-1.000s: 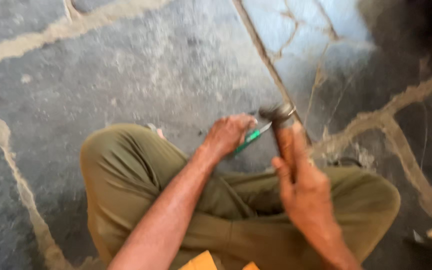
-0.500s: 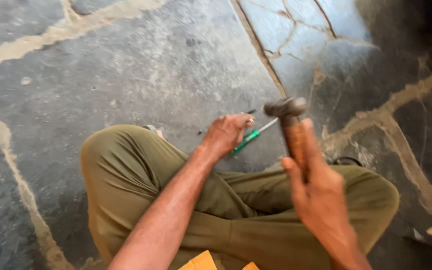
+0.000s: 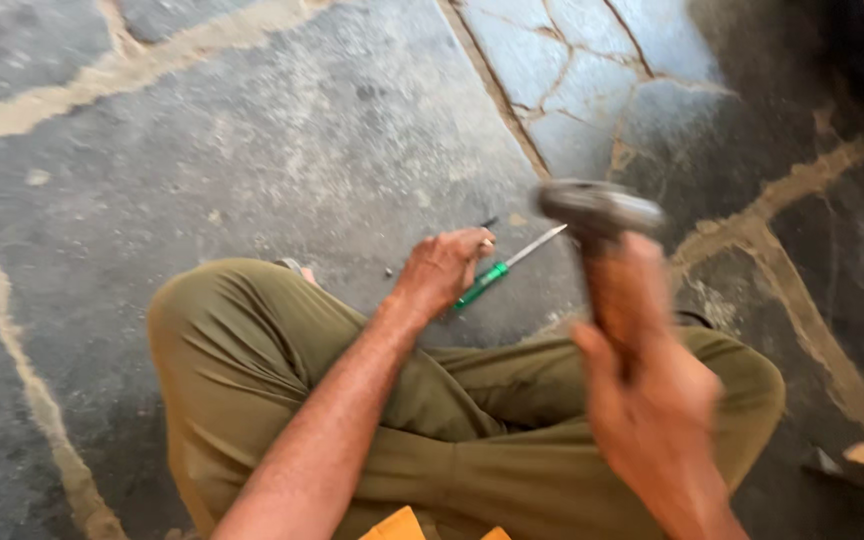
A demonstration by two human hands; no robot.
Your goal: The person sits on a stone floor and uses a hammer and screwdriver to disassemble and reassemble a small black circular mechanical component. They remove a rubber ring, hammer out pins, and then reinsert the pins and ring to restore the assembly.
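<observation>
I sit cross-legged in olive trousers (image 3: 282, 350) on a grey stone floor (image 3: 252, 140). My right hand (image 3: 652, 400) grips the handle of a hammer, whose blurred metal head (image 3: 597, 210) is raised above the floor. My left hand (image 3: 442, 270) rests on the floor in front of my knee, fingers curled, touching a green-handled screwdriver (image 3: 497, 268) that lies on the stone with its shaft pointing up and right. A small dark nail-like piece (image 3: 489, 222) lies just beyond the left hand's fingers.
Pale mortar joints (image 3: 12, 330) cross the stone slabs. Wooden or metal pieces (image 3: 857, 465) lie at the right edge near my knee. Yellow-orange corners (image 3: 402, 525) show at the bottom edge.
The hammer has lifted and swung toward me and to the right, now blurred with motion. The left hand has stayed by the screwdriver on the floor.
</observation>
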